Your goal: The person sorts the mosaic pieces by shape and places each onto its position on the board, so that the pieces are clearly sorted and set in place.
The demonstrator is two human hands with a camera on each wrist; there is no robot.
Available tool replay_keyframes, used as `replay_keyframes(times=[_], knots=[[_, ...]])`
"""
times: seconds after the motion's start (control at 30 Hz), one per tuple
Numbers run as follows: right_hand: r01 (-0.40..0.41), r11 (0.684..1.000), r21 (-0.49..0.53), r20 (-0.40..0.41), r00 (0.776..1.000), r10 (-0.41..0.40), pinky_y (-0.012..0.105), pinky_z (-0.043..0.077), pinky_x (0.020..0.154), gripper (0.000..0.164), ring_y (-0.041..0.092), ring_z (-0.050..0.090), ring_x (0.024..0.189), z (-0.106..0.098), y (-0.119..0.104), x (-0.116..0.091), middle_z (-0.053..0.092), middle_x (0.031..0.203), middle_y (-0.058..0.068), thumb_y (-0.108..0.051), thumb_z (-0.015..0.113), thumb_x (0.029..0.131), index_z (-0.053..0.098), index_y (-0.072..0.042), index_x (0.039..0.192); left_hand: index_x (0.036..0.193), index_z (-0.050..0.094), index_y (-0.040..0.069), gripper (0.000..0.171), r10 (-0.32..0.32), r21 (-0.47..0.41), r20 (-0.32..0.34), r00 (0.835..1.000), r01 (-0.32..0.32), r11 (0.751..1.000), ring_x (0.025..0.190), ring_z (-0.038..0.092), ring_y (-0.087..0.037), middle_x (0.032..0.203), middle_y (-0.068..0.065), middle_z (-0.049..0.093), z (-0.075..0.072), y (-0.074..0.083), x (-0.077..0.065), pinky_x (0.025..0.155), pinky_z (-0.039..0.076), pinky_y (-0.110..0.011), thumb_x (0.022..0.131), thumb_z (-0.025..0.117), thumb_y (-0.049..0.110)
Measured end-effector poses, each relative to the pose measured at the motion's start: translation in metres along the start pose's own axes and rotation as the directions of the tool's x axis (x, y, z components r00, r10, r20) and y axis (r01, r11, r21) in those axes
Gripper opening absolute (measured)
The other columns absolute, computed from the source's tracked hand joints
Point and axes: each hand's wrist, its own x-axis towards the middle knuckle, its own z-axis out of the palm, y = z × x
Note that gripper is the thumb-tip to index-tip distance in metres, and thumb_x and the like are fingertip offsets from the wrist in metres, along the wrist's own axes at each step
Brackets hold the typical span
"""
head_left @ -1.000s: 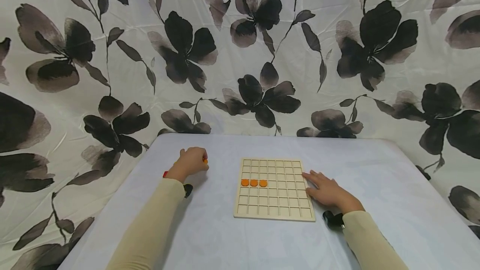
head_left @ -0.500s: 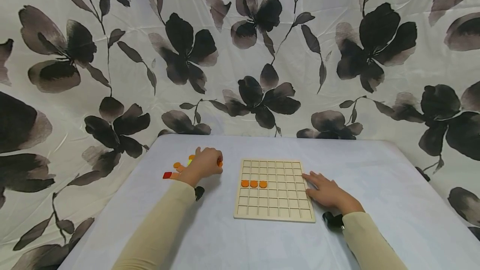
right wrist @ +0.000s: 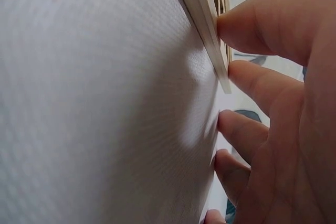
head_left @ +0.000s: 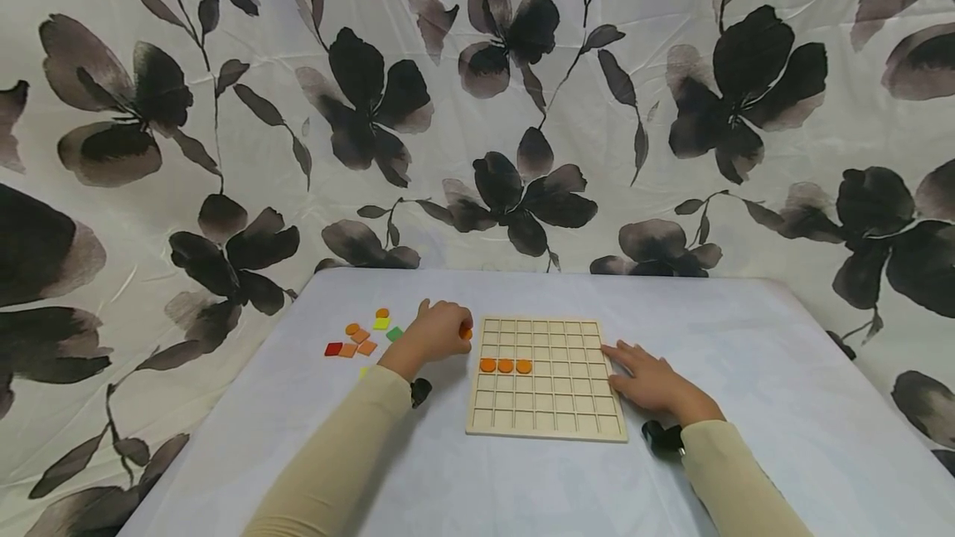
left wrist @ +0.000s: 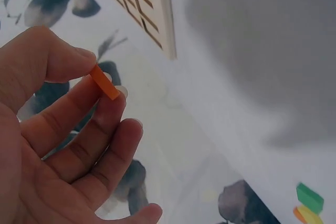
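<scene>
My left hand [head_left: 438, 331] pinches an orange disc [left wrist: 105, 83] between thumb and fingertips, just left of the board's far left corner. In the left wrist view the disc is seen edge-on. The wooden grid board [head_left: 533, 402] lies flat on the table, with three orange discs [head_left: 506, 365] side by side in one row from its left edge. On the board's right edge rests my right hand [head_left: 658, 384], fingers spread; in the right wrist view its thumb and forefinger touch the rim [right wrist: 207, 19] while the other fingertips meet the cloth.
Several loose flat pieces lie left of the board: a red one [head_left: 333, 349], orange squares [head_left: 366, 348], orange discs [head_left: 352, 328], a yellow square [head_left: 381, 324] and a green one [head_left: 395, 334]. A white cloth [head_left: 537, 487] covers the table; a flowered curtain hangs behind it.
My left hand has moved right from the loose pieces toward the board, carrying the orange disc and uncovering the pieces. The right hand and the board have stayed put.
</scene>
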Motion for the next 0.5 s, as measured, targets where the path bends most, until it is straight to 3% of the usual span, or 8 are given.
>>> replay_keyframes(times=[0.5], knots=[[-0.008,1.0,-0.003,0.003,1.0,0.008,0.073,0.01,0.11,0.057,0.05,0.017,0.144,-0.001,-0.002,0.0,0.025,0.156,0.026,-0.03,0.049,0.096,0.037,-0.013,0.149,0.103,0.071,0.011,0.022,0.064,-0.049,0.038,0.997,-0.062,0.997,0.097,0.057,-0.022,0.089,0.002,0.066,0.009,0.032,-0.001,0.113,0.021,-0.063,0.082,0.071,0.017]])
